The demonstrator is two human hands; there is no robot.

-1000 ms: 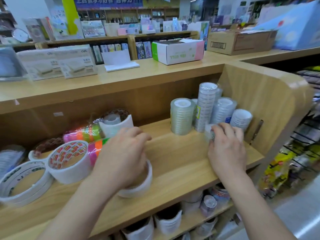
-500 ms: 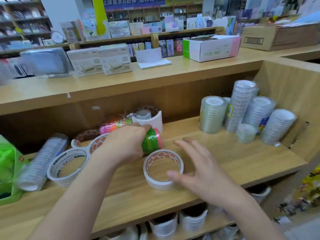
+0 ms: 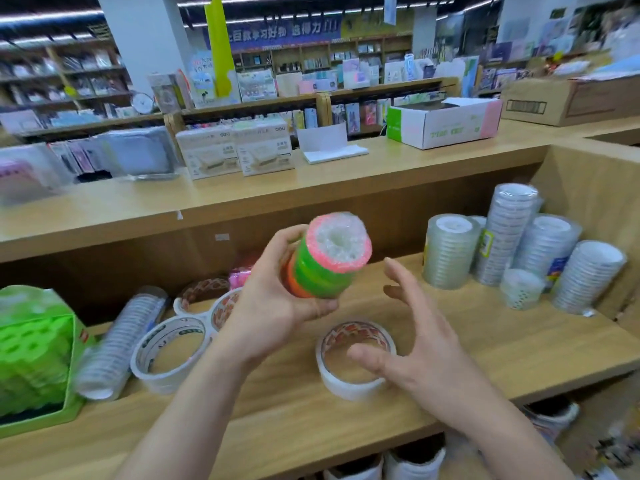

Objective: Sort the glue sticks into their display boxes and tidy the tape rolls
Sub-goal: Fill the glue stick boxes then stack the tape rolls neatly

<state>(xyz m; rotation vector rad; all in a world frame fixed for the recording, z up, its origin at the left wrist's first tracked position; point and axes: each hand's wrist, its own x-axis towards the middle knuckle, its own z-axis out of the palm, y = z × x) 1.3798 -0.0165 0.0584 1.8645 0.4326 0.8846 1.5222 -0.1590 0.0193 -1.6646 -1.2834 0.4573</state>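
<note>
My left hand point(image 3: 266, 306) grips a wrapped stack of neon tape rolls point(image 3: 322, 261), pink, green and orange, lifted above the wooden shelf point(image 3: 485, 344) with its end facing me. My right hand point(image 3: 412, 348) hovers open beside it, fingers spread, above a white tape roll with red print point(image 3: 353, 375) that lies flat on the shelf. Several more white rolls point(image 3: 166, 351) lie to the left. Shrink-wrapped stacks of clear tape point(image 3: 450, 251) stand at the right end of the shelf.
A green display box point(image 3: 34, 348) sits at the shelf's left end, next to a lying clear tape stack point(image 3: 114, 344). A wooden side panel point(image 3: 595, 188) closes the shelf on the right. Boxes stand on the counter above point(image 3: 440, 123). More rolls fill the lower shelf point(image 3: 412, 459).
My left hand picked the neon tape stack off the shelf and raised it, turning its end toward me. My right hand left the clear tapes and came over to the middle.
</note>
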